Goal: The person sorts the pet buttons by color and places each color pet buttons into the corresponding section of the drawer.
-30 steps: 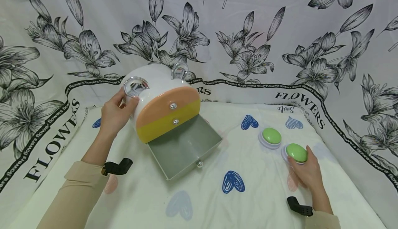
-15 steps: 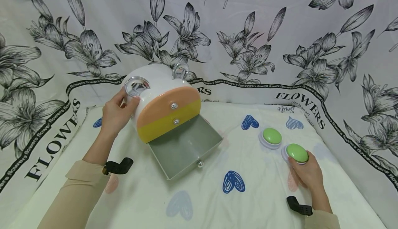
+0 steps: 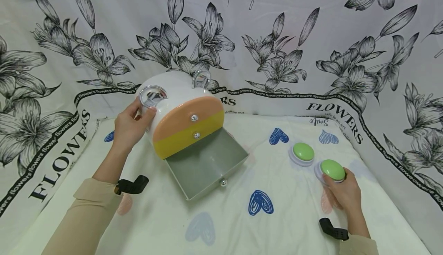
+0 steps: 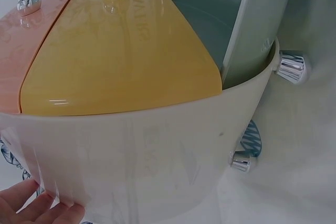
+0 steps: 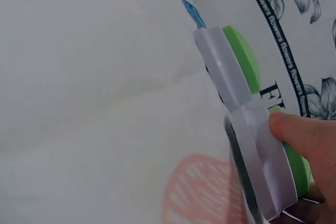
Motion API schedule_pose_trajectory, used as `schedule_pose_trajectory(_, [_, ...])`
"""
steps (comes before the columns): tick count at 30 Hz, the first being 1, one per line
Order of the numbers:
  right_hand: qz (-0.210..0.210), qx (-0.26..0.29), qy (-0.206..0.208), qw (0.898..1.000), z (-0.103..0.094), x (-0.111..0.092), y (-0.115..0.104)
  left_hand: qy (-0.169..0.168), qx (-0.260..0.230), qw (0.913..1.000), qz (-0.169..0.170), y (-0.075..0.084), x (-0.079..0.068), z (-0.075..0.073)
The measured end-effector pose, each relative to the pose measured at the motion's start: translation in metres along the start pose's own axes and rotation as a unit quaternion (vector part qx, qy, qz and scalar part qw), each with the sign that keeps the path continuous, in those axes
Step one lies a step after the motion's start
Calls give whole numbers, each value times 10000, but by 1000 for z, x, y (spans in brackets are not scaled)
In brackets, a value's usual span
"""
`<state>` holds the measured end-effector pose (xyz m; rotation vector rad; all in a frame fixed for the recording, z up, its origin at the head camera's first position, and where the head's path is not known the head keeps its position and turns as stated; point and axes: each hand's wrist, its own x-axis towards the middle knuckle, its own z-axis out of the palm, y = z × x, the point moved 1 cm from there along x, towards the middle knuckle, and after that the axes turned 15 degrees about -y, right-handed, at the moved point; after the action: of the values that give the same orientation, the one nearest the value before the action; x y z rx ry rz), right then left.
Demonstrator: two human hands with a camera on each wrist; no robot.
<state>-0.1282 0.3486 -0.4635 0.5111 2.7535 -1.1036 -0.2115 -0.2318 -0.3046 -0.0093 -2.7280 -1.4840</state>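
A white rounded drawer box [image 3: 180, 93] stands at the left of the head view, with orange and yellow drawer fronts and a grey-green bottom drawer [image 3: 207, 162] pulled out. My left hand [image 3: 129, 126] grips the box's left side, thumb and fingers beside a silver ring-shaped ear; the left wrist view shows its fingertips [image 4: 47, 203] against the white wall. On the right lie two round push buttons with green tops and pale lilac bases. My right hand [image 3: 344, 189] grips the nearer button [image 3: 332, 169] by its rim, and the farther button [image 3: 303, 152] sits just beyond it.
A white cloth [image 3: 235, 224] printed with hearts covers the surface. Behind rises a hanging curtain [image 3: 277, 55] with black flower drawings. The open drawer's silver knob [image 3: 223, 182] sticks out toward the front. Small silver feet [image 4: 241, 161] show under the box.
My right hand and the nearer button have shifted very slightly to the right, and the button looks a little more tilted. My left hand and the box stay still.
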Motion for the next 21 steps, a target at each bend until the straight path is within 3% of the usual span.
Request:
schedule_pose_trajectory(6, [173,212,39,9996,-3,0,-6,0,-1,10000,-18,-1,1,0])
schedule_pose_trajectory(12, [-65,394,-38,9992,-1,-1,-16,12,21,10000,-47,-2,0,0])
schedule_pose_trajectory(21, [-242,578,204,9978,-2,-6,-34,2,19,10000,-84,-2,1,1])
